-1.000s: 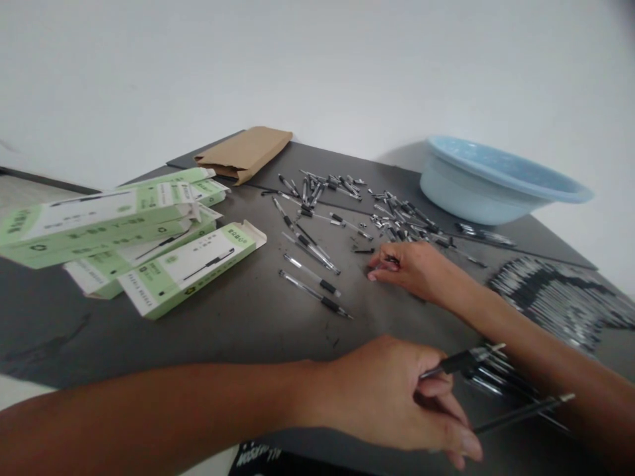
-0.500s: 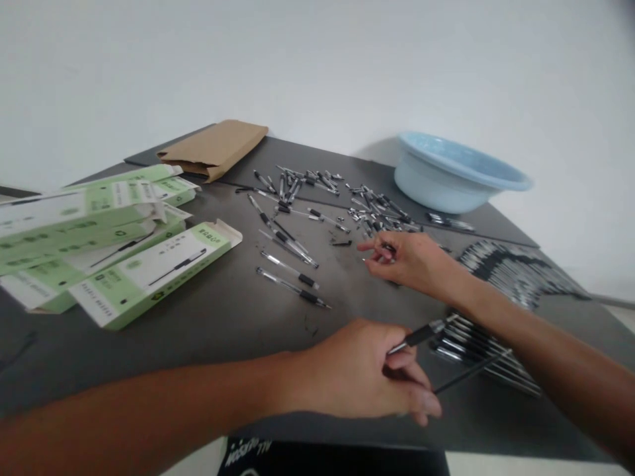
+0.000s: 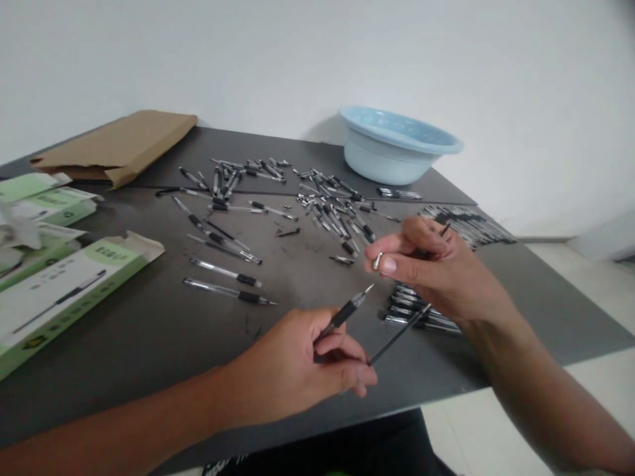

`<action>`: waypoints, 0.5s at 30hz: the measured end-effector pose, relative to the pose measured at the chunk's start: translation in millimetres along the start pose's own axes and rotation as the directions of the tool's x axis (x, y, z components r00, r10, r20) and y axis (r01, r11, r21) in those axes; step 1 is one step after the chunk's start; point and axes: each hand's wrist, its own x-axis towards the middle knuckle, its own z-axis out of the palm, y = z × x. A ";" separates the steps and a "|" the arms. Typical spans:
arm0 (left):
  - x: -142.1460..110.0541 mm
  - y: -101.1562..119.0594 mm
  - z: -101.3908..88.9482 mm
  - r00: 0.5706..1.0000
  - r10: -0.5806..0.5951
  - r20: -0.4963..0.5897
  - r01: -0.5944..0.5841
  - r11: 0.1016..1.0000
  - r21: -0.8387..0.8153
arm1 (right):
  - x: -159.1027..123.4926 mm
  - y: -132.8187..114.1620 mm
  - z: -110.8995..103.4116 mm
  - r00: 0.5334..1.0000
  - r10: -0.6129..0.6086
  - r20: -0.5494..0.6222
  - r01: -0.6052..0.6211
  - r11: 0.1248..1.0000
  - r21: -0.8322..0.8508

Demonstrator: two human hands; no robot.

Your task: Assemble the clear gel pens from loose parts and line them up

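Note:
My left hand [image 3: 322, 360] is closed around a pen [image 3: 350, 309] with a black grip, its pointed end up and to the right. A thin dark rod that looks like a pen refill [image 3: 399, 336] also sticks out from its fingertips. Just above, my right hand [image 3: 431, 261] pinches a small shiny metal pen tip [image 3: 378, 261] between thumb and forefinger. The end of a dark stick [image 3: 445, 229] shows among its curled fingers; the rest is hidden. The metal tip and the left hand's pen are close but apart. Below the right hand lies a row of pens [image 3: 404, 307].
Loose pens [image 3: 223, 291] and pen parts [image 3: 332, 205] lie across the dark table [image 3: 307, 264]. A light-blue basin [image 3: 391, 155] stands at the back. Green-white pen boxes [image 3: 74, 284] and a brown paper bag [image 3: 119, 142] are left. More pens [image 3: 471, 221] lie right.
My right hand has come back from the scattered parts toward my left hand, with the metal tip now visible in its pinch. The left hand keeps its pen and rod. The view has turned right.

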 end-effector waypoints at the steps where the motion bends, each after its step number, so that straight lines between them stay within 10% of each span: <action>1: 0.0 0.8 -0.9 1.000 -0.009 0.007 0.009 0.999 0.036 | -1.0 1.2 1.3 1.000 -0.006 -0.007 0.006 1.000 0.018; 15: 1.1 6.1 -3.7 0.994 -0.106 -0.021 0.108 0.954 0.280 | -12.7 4.8 3.7 0.997 -0.016 0.076 0.010 0.996 0.086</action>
